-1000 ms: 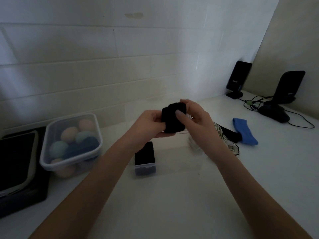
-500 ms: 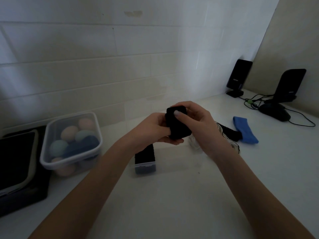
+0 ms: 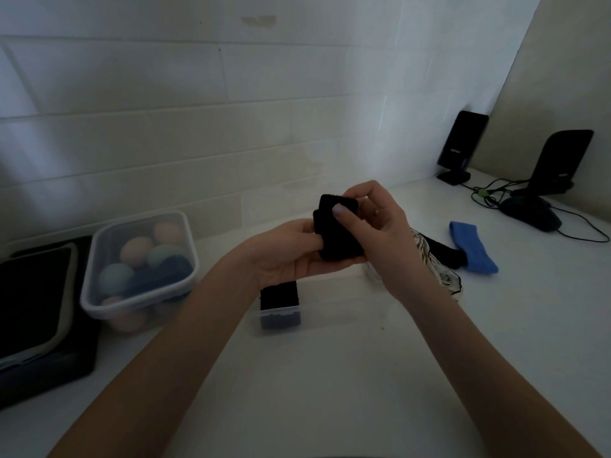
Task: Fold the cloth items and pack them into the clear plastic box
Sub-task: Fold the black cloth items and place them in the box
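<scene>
A small black cloth (image 3: 337,234), folded into a thick pad, is held above the white counter by both hands. My left hand (image 3: 284,256) supports it from below and the left. My right hand (image 3: 380,226) grips it from the right, thumb pressed on its top face. Below the hands stands the clear plastic box (image 3: 330,309), with a folded black cloth (image 3: 279,294) at its left end. To the right lie a striped cloth (image 3: 443,276), another black cloth (image 3: 443,252) and a blue cloth band (image 3: 471,247).
A lidded clear container of coloured balls (image 3: 142,262) stands at the left, beside a black tray (image 3: 36,312). Two black speakers (image 3: 461,148), a mouse (image 3: 532,216) and cables sit at the back right. A tiled wall rises behind the counter.
The black cloth has been turned and pressed flatter between both hands, and it now sits slightly lower and to the right.
</scene>
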Demonstrator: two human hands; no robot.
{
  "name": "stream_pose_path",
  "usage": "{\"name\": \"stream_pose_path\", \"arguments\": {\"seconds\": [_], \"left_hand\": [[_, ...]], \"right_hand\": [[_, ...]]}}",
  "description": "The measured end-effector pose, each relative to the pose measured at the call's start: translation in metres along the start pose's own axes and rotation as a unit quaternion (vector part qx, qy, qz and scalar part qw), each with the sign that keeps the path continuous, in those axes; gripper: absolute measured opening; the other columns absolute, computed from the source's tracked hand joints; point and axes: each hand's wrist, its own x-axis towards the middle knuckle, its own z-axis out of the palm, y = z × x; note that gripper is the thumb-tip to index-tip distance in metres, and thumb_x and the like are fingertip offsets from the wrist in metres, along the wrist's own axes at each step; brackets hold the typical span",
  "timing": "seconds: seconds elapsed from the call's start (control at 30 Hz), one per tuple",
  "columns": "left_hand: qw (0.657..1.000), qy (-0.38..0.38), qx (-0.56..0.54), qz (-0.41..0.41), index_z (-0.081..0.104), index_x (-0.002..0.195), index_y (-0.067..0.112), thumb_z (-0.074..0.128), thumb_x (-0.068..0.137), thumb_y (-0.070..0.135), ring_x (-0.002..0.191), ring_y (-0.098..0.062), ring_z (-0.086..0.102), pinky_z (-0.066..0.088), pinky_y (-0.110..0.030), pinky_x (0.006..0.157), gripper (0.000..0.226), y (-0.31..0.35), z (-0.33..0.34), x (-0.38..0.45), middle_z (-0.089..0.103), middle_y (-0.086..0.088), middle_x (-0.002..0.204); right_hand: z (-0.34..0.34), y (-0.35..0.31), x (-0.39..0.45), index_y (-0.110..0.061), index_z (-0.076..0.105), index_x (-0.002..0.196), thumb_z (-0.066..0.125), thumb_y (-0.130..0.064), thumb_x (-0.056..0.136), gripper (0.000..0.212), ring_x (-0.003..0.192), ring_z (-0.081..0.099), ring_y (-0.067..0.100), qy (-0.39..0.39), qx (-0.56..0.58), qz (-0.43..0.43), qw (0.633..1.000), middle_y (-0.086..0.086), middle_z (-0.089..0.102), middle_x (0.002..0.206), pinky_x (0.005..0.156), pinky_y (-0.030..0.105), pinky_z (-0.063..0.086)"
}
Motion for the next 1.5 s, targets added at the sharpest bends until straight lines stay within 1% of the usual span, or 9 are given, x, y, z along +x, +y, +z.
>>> {"name": "stream_pose_path", "arguments": {"seconds": [0.27,0.43,0.63,0.73,0.93,1.03,1.17,1.4,1.5], "left_hand": [[0.990,0.040,0.139,0.000,0.059,0.094,0.016,0.043,0.092,-0.005,0.063,-0.009,0.071,0.055,-0.016,0.055,0.026,0.003,0.003,-0.005,0.074,0.003,0.069],[0.955,0.112,0.272,0.025,0.059,0.111,0.007,0.054,0.086,-0.003,0.077,-0.015,0.072,0.059,-0.021,0.071,0.027,0.012,-0.009,-0.014,0.072,-0.010,0.089],[0.848,0.266,0.453,0.073,0.066,0.079,0.009,0.068,0.079,0.005,0.045,-0.008,0.065,0.054,-0.020,0.046,0.005,0.020,-0.027,-0.038,0.068,-0.007,0.064],[0.818,0.235,0.522,0.056,0.069,0.079,0.012,0.074,0.073,0.007,0.048,-0.005,0.065,0.054,-0.020,0.050,0.008,0.016,-0.026,-0.045,0.070,-0.003,0.064],[0.766,0.145,0.626,-0.007,0.071,0.097,0.013,0.079,0.066,0.010,0.086,-0.013,0.068,0.056,-0.031,0.083,0.033,0.006,-0.018,-0.046,0.070,0.000,0.094],[0.757,0.135,0.639,-0.021,0.069,0.102,0.012,0.076,0.068,0.007,0.089,-0.015,0.068,0.057,-0.036,0.084,0.035,0.001,-0.018,-0.046,0.069,-0.003,0.103],[0.742,0.140,0.655,-0.020,0.067,0.103,0.014,0.074,0.069,0.008,0.091,-0.016,0.067,0.056,-0.035,0.083,0.036,-0.002,-0.018,-0.045,0.067,-0.003,0.107],[0.710,0.145,0.689,-0.004,0.061,0.100,0.018,0.070,0.073,0.019,0.092,-0.019,0.063,0.053,-0.037,0.084,0.028,-0.010,-0.017,-0.041,0.064,-0.002,0.111],[0.682,0.154,0.715,-0.011,0.062,0.099,0.017,0.064,0.077,0.022,0.092,-0.023,0.062,0.051,-0.037,0.083,0.022,-0.013,-0.018,-0.038,0.065,-0.005,0.105]], "right_hand": [[0.001,-0.006,-0.004,-0.020,0.055,0.083,0.061,-0.006,0.087,0.016,0.068,0.060,0.009,-0.046,0.020,-0.011,0.999,0.010,0.062,0.081,0.049,0.013,0.045],[-0.002,0.001,0.002,-0.020,0.054,0.091,0.063,-0.006,0.086,0.017,0.075,0.064,0.025,-0.044,0.030,0.041,0.998,0.017,0.065,0.080,0.065,0.033,0.053],[-0.004,0.012,0.002,-0.017,0.048,0.084,0.070,-0.015,0.081,0.023,0.058,0.068,0.016,-0.113,-0.122,0.130,0.977,0.008,0.068,0.062,0.056,0.033,0.055],[0.002,0.011,-0.003,-0.014,0.046,0.083,0.071,-0.016,0.081,0.025,0.068,0.073,0.027,-0.144,-0.194,0.146,0.959,0.019,0.073,0.074,0.063,0.040,0.061],[0.006,0.020,-0.006,-0.024,0.044,0.071,0.073,-0.021,0.079,0.029,0.063,0.072,0.025,-0.153,-0.309,0.112,0.932,0.011,0.073,0.074,0.065,0.047,0.060],[0.010,0.023,-0.006,-0.023,0.052,0.070,0.074,-0.019,0.078,0.023,0.069,0.067,0.019,-0.154,-0.337,0.095,0.924,0.004,0.068,0.087,0.062,0.033,0.060],[0.009,0.022,-0.005,-0.014,0.070,0.085,0.073,-0.019,0.079,0.009,0.062,0.056,-0.002,-0.204,-0.370,0.101,0.901,-0.001,0.071,0.097,0.057,0.005,0.044],[0.005,0.018,-0.002,-0.021,0.072,0.100,0.074,-0.021,0.078,0.022,0.066,0.056,-0.005,-0.267,-0.370,0.122,0.881,-0.006,0.070,0.104,0.063,0.007,0.045],[0.003,0.016,-0.002,-0.023,0.071,0.105,0.075,-0.021,0.076,0.029,0.070,0.058,-0.005,-0.292,-0.367,0.116,0.876,-0.005,0.071,0.107,0.077,0.014,0.052]]}}
